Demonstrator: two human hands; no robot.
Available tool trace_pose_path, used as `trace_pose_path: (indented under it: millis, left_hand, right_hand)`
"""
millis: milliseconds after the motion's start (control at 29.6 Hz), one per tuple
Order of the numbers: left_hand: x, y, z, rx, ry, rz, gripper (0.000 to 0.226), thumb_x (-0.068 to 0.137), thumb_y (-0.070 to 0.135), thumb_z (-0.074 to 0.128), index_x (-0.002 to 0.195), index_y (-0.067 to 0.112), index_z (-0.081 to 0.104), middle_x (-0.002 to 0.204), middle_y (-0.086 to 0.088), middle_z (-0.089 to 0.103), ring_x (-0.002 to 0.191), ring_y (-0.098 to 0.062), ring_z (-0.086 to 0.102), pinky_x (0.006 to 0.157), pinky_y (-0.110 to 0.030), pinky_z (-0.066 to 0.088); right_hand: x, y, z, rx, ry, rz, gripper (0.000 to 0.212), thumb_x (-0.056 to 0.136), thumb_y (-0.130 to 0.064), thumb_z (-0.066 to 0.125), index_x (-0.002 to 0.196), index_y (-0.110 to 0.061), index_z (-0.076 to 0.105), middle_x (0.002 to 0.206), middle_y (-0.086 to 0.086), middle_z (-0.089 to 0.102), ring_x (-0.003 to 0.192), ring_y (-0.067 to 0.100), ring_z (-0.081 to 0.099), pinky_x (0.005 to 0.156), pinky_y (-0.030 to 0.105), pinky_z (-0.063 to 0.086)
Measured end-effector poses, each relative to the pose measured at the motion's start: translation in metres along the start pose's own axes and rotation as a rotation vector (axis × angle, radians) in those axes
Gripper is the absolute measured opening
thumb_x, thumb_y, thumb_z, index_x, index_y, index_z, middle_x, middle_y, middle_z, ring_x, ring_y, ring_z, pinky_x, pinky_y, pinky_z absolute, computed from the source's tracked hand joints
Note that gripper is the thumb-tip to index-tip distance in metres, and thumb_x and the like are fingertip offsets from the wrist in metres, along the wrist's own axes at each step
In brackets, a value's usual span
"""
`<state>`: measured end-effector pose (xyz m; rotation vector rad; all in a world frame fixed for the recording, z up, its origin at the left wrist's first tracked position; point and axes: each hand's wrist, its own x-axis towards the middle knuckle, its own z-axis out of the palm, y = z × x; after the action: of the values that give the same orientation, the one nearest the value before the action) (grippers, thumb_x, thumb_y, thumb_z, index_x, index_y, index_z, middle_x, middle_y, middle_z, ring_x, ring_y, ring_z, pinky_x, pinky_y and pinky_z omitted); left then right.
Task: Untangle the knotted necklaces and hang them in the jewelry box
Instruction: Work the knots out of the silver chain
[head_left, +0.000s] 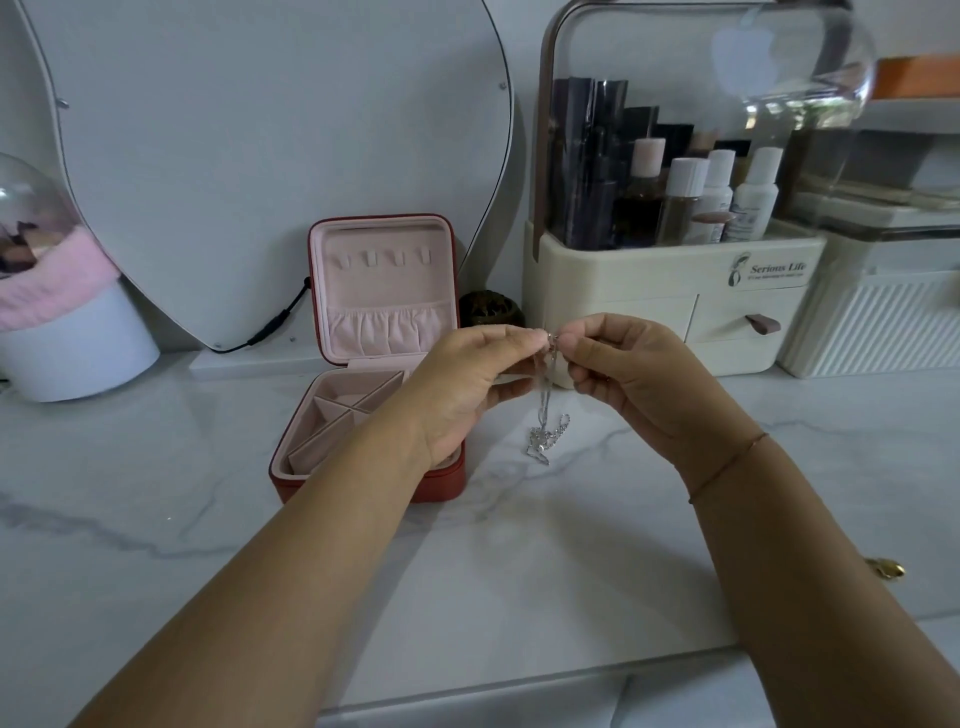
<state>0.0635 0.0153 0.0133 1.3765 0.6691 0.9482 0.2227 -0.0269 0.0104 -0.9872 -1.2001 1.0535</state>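
Observation:
A thin silver necklace (546, 426) hangs between my two hands above the marble tabletop, its lower end bunched in a small tangle just over the surface. My left hand (462, 384) pinches the top of the chain with thumb and fingertips. My right hand (623, 379) pinches the same spot from the other side, fingertips almost touching the left ones. The red jewelry box (363, 457) stands open to the left, under my left wrist. Its pink lid (384, 291) is upright with several small hooks and a gathered pocket. Its tray has empty dividers.
A cream cosmetics organizer (675, 291) with bottles under a clear dome stands right behind my hands. A large mirror (260, 156) leans at the back left, beside a white pot with pink fabric (62, 322). A ribbed white container (878, 322) sits at the right. A small gold object (888, 567) lies near the right edge.

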Motion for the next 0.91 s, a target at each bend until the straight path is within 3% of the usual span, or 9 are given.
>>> trace_pose_path:
  millis: [68, 135, 270, 439, 507, 574, 709, 811, 912]
  left_hand:
    - [0.001, 0.004, -0.001, -0.118, -0.004, -0.033, 0.030, 0.091, 0.014, 0.052, 0.063, 0.017, 0.062, 0.075, 0.000, 0.065, 0.078, -0.012, 0.062, 0.079, -0.029, 0.050]
    - [0.001, 0.009, -0.006, -0.249, -0.022, -0.036, 0.021, 0.087, 0.017, 0.053, 0.066, 0.015, 0.053, 0.076, -0.001, 0.062, 0.077, -0.014, 0.061, 0.081, -0.030, 0.050]
    - [0.001, 0.020, -0.021, -0.480, 0.036, 0.031, 0.016, 0.086, 0.021, 0.054, 0.071, 0.015, 0.056, 0.071, -0.001, 0.063, 0.071, -0.014, 0.063, 0.078, -0.031, 0.053]
    - [0.000, 0.033, -0.042, -0.568, 0.181, 0.156, 0.022, 0.092, 0.022, 0.049, 0.071, 0.017, 0.056, 0.066, 0.001, 0.060, 0.061, -0.012, 0.058, 0.067, -0.027, 0.053]
    - [0.000, 0.037, -0.049, -0.569, 0.234, 0.198, 0.022, 0.092, 0.024, 0.051, 0.071, 0.017, 0.055, 0.066, 0.002, 0.058, 0.058, -0.011, 0.054, 0.061, -0.025, 0.050]
    - [0.000, 0.040, -0.054, -0.551, 0.277, 0.222, 0.024, 0.092, 0.025, 0.050, 0.070, 0.018, 0.054, 0.064, 0.002, 0.057, 0.056, -0.011, 0.050, 0.057, -0.022, 0.046]
    - [-0.001, 0.042, -0.054, -0.400, 0.297, 0.218, 0.029, 0.094, 0.025, 0.047, 0.067, 0.017, 0.052, 0.061, 0.002, 0.053, 0.051, -0.011, 0.042, 0.049, -0.021, 0.036]
    - [-0.003, 0.035, -0.044, 0.045, 0.309, 0.205, 0.036, 0.095, 0.027, 0.049, 0.061, 0.017, 0.055, 0.057, 0.002, 0.053, 0.049, -0.010, 0.042, 0.052, -0.023, 0.035]
    - [-0.008, 0.026, -0.032, 0.483, 0.247, 0.164, 0.041, 0.093, 0.037, 0.055, 0.059, 0.014, 0.061, 0.062, -0.007, 0.060, 0.056, -0.016, 0.051, 0.065, -0.031, 0.044]
  right_hand:
    - [0.000, 0.002, 0.001, -0.021, 0.034, -0.002, 0.007, 0.089, -0.003, 0.059, 0.084, -0.007, 0.064, 0.062, 0.000, 0.056, 0.057, 0.007, 0.050, 0.060, 0.017, 0.046]
    - [0.002, 0.004, 0.000, -0.091, 0.124, -0.023, 0.008, 0.090, -0.003, 0.060, 0.084, -0.008, 0.064, 0.059, -0.002, 0.056, 0.054, 0.006, 0.051, 0.058, 0.015, 0.046]
    - [0.007, 0.010, -0.006, -0.444, 0.340, -0.100, 0.014, 0.091, -0.009, 0.059, 0.099, -0.013, 0.070, 0.061, -0.008, 0.056, 0.053, 0.002, 0.047, 0.058, 0.015, 0.042]
    - [0.009, 0.015, -0.009, -0.636, 0.379, -0.103, 0.018, 0.093, -0.010, 0.055, 0.100, -0.010, 0.071, 0.041, -0.012, 0.039, 0.034, 0.005, 0.034, 0.038, 0.010, 0.026]
    - [0.009, 0.015, -0.010, -0.660, 0.404, -0.093, 0.017, 0.093, -0.012, 0.055, 0.098, -0.010, 0.071, 0.045, -0.009, 0.039, 0.034, 0.004, 0.036, 0.042, 0.010, 0.029]
    - [0.008, 0.015, -0.012, -0.664, 0.433, -0.088, 0.015, 0.092, -0.014, 0.057, 0.093, -0.012, 0.072, 0.039, -0.011, 0.039, 0.037, 0.003, 0.040, 0.059, 0.018, 0.035]
    - [0.008, 0.014, -0.013, -0.607, 0.487, -0.111, 0.012, 0.090, -0.020, 0.061, 0.082, -0.023, 0.070, 0.050, -0.012, 0.053, 0.049, -0.001, 0.052, 0.089, 0.041, 0.045]
    - [0.006, 0.006, -0.009, -0.474, 0.449, -0.138, 0.014, 0.092, -0.016, 0.059, 0.093, -0.012, 0.072, 0.060, -0.009, 0.060, 0.053, -0.003, 0.054, 0.076, 0.027, 0.049]
    - [0.005, 0.002, -0.005, -0.377, 0.362, -0.155, 0.014, 0.092, -0.016, 0.060, 0.095, -0.008, 0.071, 0.066, -0.001, 0.062, 0.062, 0.006, 0.054, 0.066, 0.020, 0.048]
